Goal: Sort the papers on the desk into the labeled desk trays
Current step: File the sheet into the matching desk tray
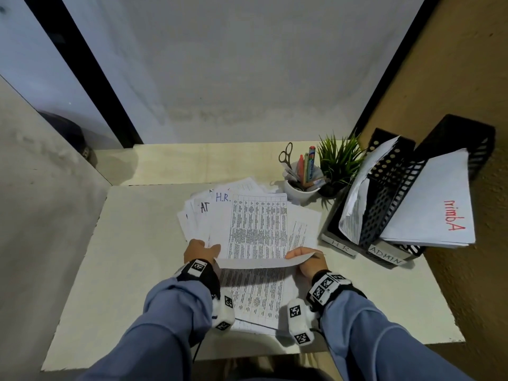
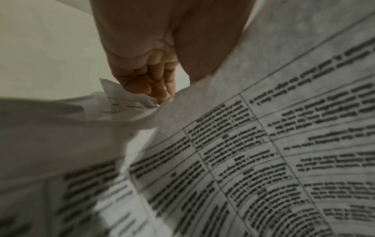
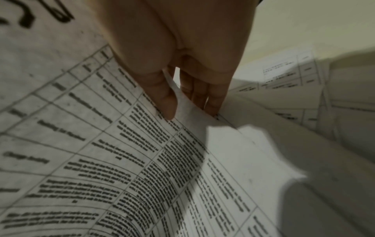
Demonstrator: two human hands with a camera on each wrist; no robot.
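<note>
A fanned pile of printed papers (image 1: 198, 215) lies mid-desk; one sheet reads "H.R." (image 1: 223, 197) in blue. Both hands hold one table-printed sheet (image 1: 258, 224) by its near edge, which is raised off the pile. My left hand (image 1: 204, 250) grips the left corner, fingers curled under the paper (image 2: 180, 88). My right hand (image 1: 305, 257) pinches the right corner between thumb and fingers (image 3: 190, 102). Another printed sheet (image 1: 253, 295) lies beneath, between my wrists. At the right stand two black mesh trays, labeled HR (image 1: 339, 244) and ADMIN (image 1: 384, 255), each holding papers.
A white cup (image 1: 301, 188) with scissors and pens and a small green plant (image 1: 339, 160) stand behind the pile, left of the trays. A brown wall (image 1: 453, 64) runs along the desk's right side. Bare desk surface (image 1: 132, 270) shows left of the papers.
</note>
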